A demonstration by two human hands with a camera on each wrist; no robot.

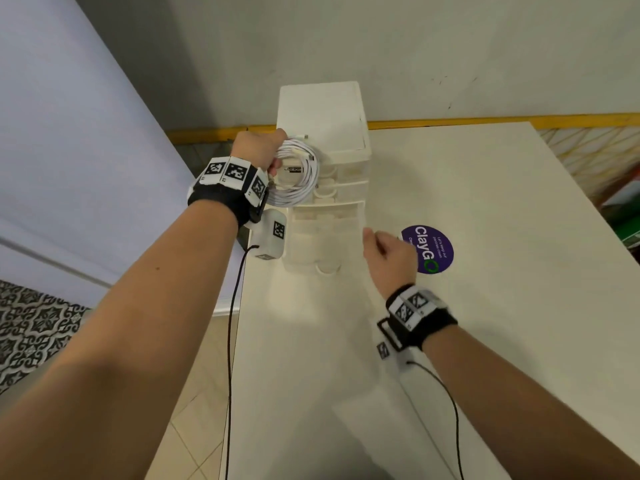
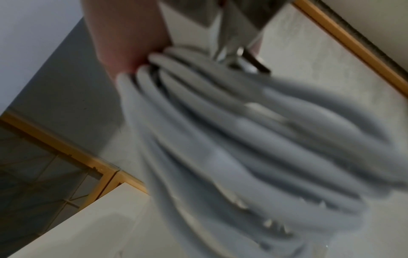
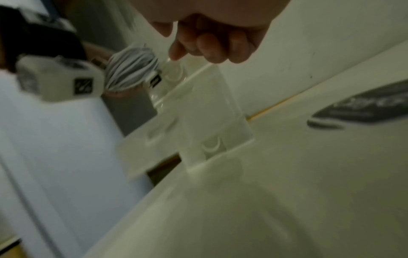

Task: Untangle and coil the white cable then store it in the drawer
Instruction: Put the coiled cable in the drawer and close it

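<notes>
My left hand [image 1: 265,152] grips the coiled white cable [image 1: 298,174] in several loops, held in the air in front of the white drawer unit [image 1: 323,112]. In the left wrist view the cable [image 2: 220,136] fills the frame, blurred, under my fingers [image 2: 123,43]. The unit's bottom drawer [image 1: 323,237] is pulled out over the table and looks empty. My right hand [image 1: 386,251] hovers just right of that drawer with fingers loosely curled and nothing in them. The right wrist view shows those fingers [image 3: 212,45] above the open drawer [image 3: 198,122], with the cable [image 3: 130,69] beyond.
The drawer unit stands at the back left of a white table [image 1: 485,306], against a wall. A round purple sticker [image 1: 431,249] lies on the table right of my right hand. The table's left edge drops to a tiled floor [image 1: 31,323].
</notes>
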